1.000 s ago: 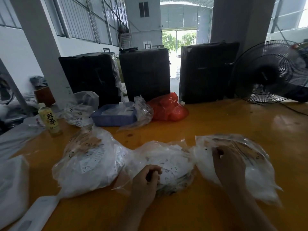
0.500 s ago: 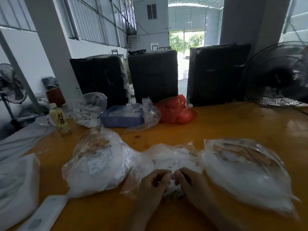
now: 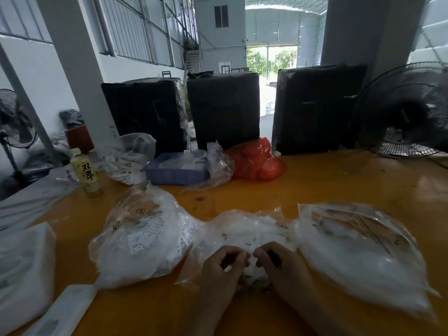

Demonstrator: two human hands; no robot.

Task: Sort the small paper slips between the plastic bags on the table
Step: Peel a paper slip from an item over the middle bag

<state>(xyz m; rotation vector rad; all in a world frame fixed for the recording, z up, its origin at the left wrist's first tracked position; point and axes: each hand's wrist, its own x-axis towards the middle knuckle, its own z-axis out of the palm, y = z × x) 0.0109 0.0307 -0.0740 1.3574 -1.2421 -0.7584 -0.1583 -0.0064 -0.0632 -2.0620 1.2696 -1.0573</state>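
Three clear plastic bags of small white paper slips lie in a row on the orange table (image 3: 339, 180): a left bag (image 3: 143, 236), a middle bag (image 3: 244, 231) and a right bag (image 3: 361, 248). My left hand (image 3: 221, 267) and my right hand (image 3: 278, 265) meet at the near side of the middle bag, fingers curled, pinching white paper slips (image 3: 252, 257) between them. Which slips each hand holds is hard to make out.
Behind stand a blue tray (image 3: 177, 169), a red bag (image 3: 257, 161), another clear bag (image 3: 126, 158), a drink bottle (image 3: 86, 172), three black wrapped boxes (image 3: 223, 110) and a fan (image 3: 404, 112). White packets (image 3: 21, 272) lie at the left edge.
My right hand left the right bag and came over to the middle bag, meeting my left hand there. The view shifted slightly.
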